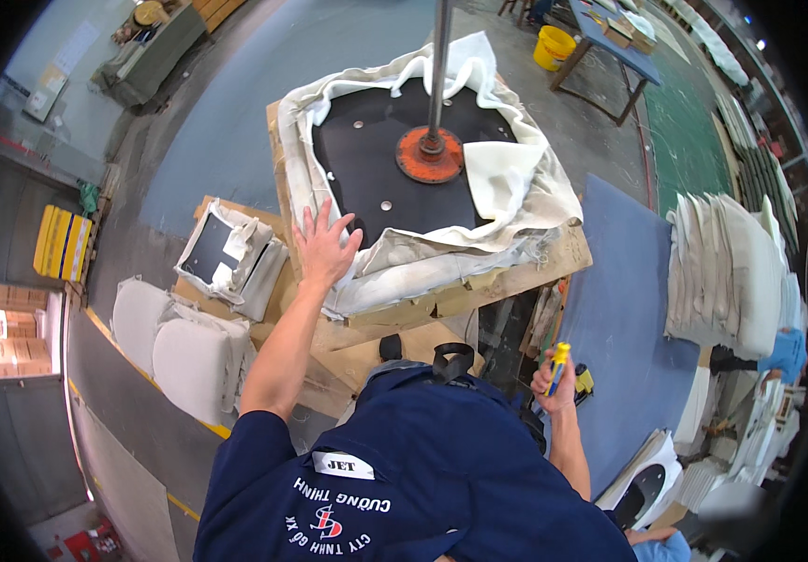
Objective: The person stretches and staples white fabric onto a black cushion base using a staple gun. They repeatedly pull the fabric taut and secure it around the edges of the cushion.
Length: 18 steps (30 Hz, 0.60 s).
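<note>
A large cushion (282, 220) lies on a cardboard-topped stand, its pale fabric cover turned up around a black base panel (352, 178). An orange round press foot (430, 155) on a metal rod bears down on that panel. My left hand (326, 248) rests open, fingers spread, on the panel's near left edge and the fabric there. A loose white fabric flap (497, 178) folds over the panel's right side. Off to the right, apart from the cushion, my right hand (554, 382) grips a small yellow tool (560, 361); its exact kind is unclear.
A smaller cushion (226, 248) with a black base sits to the left, above pale cushions (193, 365). A blue table surface (633, 309) lies right, with a yellow-and-black object (585, 380) near its edge. Stacked covers (722, 272) and another person's blue shirt (786, 354) are farther right.
</note>
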### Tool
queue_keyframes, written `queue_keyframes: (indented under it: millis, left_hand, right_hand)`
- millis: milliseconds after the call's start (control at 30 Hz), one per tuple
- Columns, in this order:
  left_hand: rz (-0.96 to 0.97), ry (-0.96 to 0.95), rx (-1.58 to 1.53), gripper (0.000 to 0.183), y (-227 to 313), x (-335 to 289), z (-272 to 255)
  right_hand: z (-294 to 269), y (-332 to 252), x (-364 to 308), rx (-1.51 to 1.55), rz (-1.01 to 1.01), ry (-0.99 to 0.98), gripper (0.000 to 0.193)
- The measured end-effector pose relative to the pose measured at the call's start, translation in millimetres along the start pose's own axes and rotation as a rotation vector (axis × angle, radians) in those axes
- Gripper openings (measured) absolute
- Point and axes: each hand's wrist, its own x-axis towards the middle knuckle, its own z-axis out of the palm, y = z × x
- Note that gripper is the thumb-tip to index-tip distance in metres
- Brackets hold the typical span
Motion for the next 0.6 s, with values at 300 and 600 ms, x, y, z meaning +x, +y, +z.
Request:
queue_keyframes:
  millis: [300,600]
  left_hand:
    - [0.431,-0.017,0.032,0.065,85,-8,4]
    - [0.395,-0.320,0.003,0.052,173,23,61]
  right_hand:
    - [-61,58,-32,-0.539,-0.401,0.356,0.053]
    - [-28,39,-59,-0.827,-0.375,0.330,0.028]
